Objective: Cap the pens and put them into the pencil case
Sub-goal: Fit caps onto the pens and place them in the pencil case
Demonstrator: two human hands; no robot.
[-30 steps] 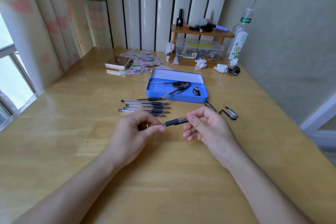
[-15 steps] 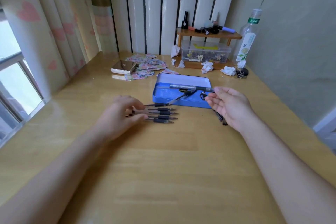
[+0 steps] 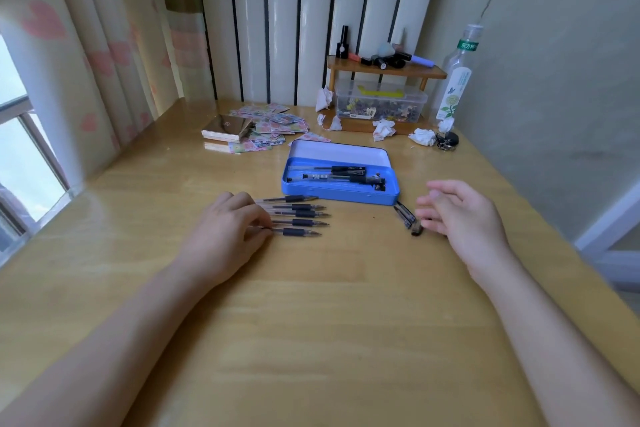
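An open blue pencil case lies mid-table with two capped pens inside. In front of it, to the left, several uncapped pens lie side by side with their tips pointing right. My left hand covers their rear ends; thumb and forefinger pinch the nearest pen, which still lies flat. Loose black caps sit right of the case's front corner. My right hand hovers just right of them, fingers apart and holding nothing, slightly blurred.
At the back stand a small wooden shelf, a clear plastic box, a bottle, crumpled tissues and keys. A gold box on scattered paper slips lies back left. The table's right edge runs close to my right hand.
The pen held between both hands a second ago now lies in the case. My right hand pulled back from the case to the caps. My left hand moved onto the pen row.
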